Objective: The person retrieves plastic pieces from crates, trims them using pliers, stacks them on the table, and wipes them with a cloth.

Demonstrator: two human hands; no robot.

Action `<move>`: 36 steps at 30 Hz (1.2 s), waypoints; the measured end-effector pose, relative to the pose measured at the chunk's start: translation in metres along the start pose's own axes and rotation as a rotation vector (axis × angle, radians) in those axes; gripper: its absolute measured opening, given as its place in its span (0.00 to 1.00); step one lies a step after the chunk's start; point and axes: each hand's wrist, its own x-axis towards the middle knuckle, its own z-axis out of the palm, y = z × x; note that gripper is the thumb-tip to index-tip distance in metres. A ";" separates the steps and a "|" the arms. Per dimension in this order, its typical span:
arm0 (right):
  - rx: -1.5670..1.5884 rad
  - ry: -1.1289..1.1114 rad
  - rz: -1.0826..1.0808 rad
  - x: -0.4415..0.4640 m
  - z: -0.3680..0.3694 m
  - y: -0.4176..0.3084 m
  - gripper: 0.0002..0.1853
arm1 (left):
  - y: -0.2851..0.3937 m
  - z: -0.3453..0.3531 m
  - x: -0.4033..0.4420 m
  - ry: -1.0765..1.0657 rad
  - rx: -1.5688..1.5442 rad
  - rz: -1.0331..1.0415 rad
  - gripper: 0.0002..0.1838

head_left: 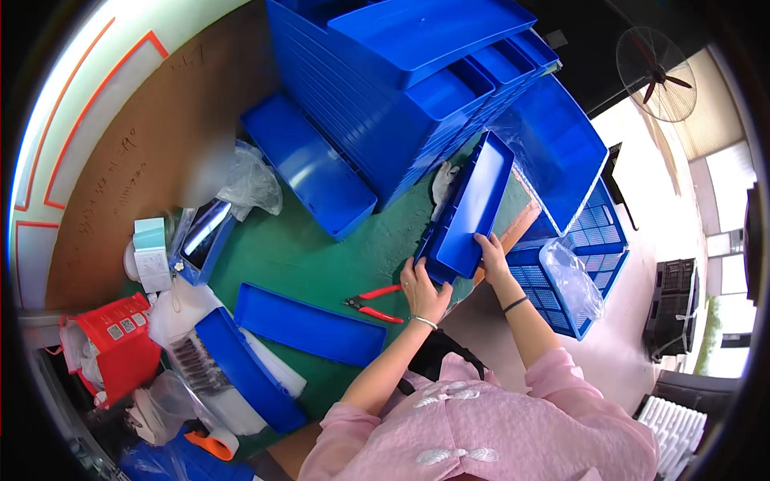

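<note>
A long, narrow blue plastic tray [472, 220] is tilted over the right edge of the green table, its near end toward me. My left hand [425, 290] grips the near left corner, fingers on the rim and wall. On the near right side, my right hand [492, 256] is closed on the edge. A second blue piece seems to lie under or against the tray's left side; I cannot tell whether they are joined. Red-handled cutting pliers [374, 305] lie open just left of my left hand. Some crumpled white material [442, 189] sits beyond the tray.
A tall stack of blue trays [353, 88] stands at the back. One blue tray [309, 164] lies beside it, others [311, 323] nearer me. A red bag [120, 345], tape dispenser [212, 443] and phone [205, 231] are at left. Blue crates [553, 280] stand right.
</note>
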 end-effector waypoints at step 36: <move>-0.590 -0.570 -0.423 -0.125 0.062 -0.035 0.35 | 0.034 -0.191 -0.065 0.116 -0.912 -0.307 0.17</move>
